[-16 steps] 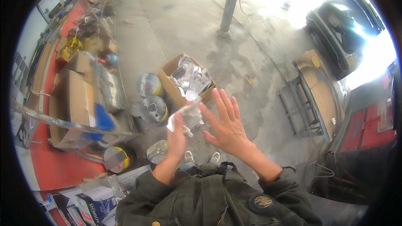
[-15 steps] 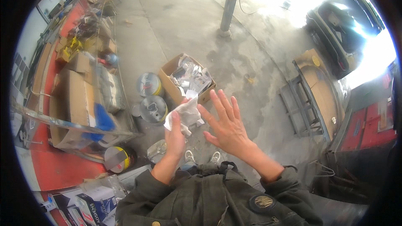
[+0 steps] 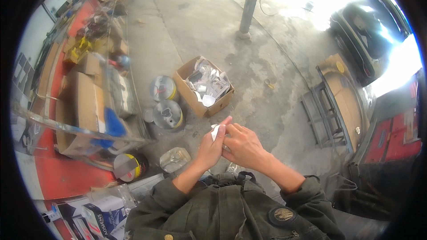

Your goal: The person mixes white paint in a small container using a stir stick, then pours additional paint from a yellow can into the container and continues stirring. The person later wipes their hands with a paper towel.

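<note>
My left hand (image 3: 210,147) is closed on a crumpled white tissue (image 3: 215,132), and only a small bit of it sticks out by the thumb. Pressed against it from the right is my right hand (image 3: 243,143), its fingers bent and closed over the left fingers. What lies between the two palms is hidden. Beyond the hands an open cardboard box (image 3: 195,104) stands on the floor, filled with crumpled paper, wrappers and white scraps.
Two metal cans (image 3: 168,114) stand left of the box. A clear plastic jug (image 3: 175,159) and a yellow-banded can (image 3: 130,167) are nearer me. A cluttered shelf rack (image 3: 78,102) lines the left. A post (image 3: 250,11) rises ahead; a metal-framed stand (image 3: 327,115) is right.
My right hand was apart with fingers spread and has closed against my left hand. The tissue, earlier spread out, is now mostly covered. Both hands sit a little lower.
</note>
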Demonstrator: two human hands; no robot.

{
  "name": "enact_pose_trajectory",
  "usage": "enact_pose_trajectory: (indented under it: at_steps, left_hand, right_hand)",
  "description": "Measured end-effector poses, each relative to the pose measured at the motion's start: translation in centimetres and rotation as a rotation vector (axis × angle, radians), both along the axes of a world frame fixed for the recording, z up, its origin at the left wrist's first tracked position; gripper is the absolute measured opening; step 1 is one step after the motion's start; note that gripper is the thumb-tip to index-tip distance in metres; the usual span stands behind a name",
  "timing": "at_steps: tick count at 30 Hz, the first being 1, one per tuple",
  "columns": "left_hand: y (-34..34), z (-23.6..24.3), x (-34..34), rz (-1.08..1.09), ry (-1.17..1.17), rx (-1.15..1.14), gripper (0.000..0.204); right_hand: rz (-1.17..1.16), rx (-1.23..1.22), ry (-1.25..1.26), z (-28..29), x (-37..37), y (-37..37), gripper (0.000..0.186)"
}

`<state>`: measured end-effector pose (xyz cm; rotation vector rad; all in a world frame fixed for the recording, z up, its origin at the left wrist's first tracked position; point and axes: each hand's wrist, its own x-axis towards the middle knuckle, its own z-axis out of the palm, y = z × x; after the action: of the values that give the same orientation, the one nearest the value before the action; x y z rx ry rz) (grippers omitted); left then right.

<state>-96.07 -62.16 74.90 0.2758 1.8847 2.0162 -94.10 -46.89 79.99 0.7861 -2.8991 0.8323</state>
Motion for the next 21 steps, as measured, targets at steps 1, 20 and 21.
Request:
enact_pose_trajectory:
  at_steps: [1,20,21]
  left_hand:
    - [-0.3,-0.9,-0.2,0.027,-0.021,0.009,0.055]
    - [5.9,-7.2,-4.7,0.101,-0.385,0.244,0.049]
    - [6.9,-7.8,-5.7,0.112,-0.351,0.224,0.05]
  right_hand:
    - [-0.004,-0.06,-0.011,-0.5,0.1,0.0,0.02]
    - [-0.716,-0.804,-0.301,-10.4,-6.4,1.8,0.048]
    - [-0.682,-0.768,-0.279,-10.1,-7.2,2.7,0.048]
